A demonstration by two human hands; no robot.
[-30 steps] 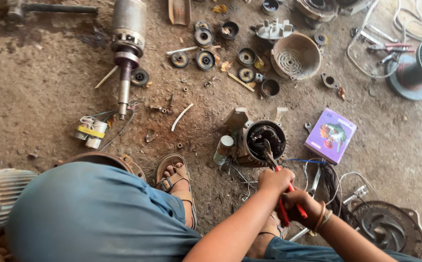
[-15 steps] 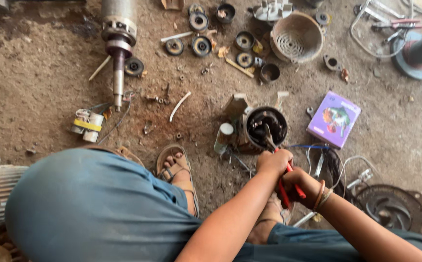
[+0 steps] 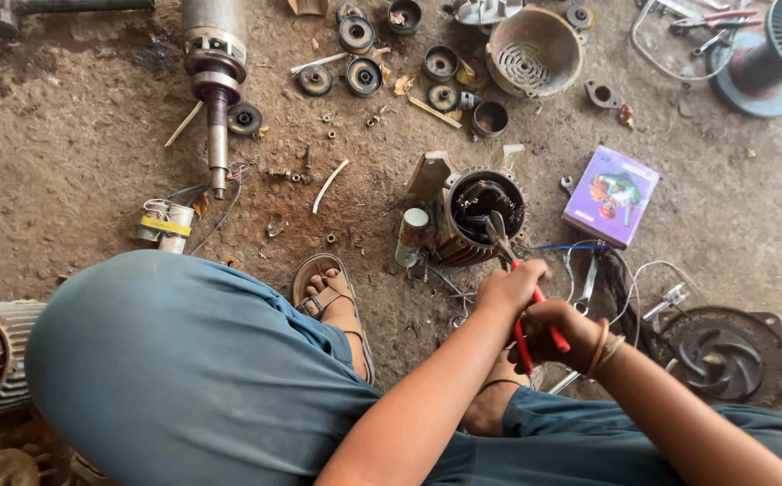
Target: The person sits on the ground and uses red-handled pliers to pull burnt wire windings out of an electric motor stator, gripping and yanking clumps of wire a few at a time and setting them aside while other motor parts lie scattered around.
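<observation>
- Red-handled pliers, clenched tight in both the left hand and right hand, could slip and tear windings.
- Motor housing sits unclamped on the dirt floor; a hard pull might tip it.

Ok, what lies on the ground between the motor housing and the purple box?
In the head view, only a small wrench head on bare dirt lies between the motor housing and the purple box.
</observation>
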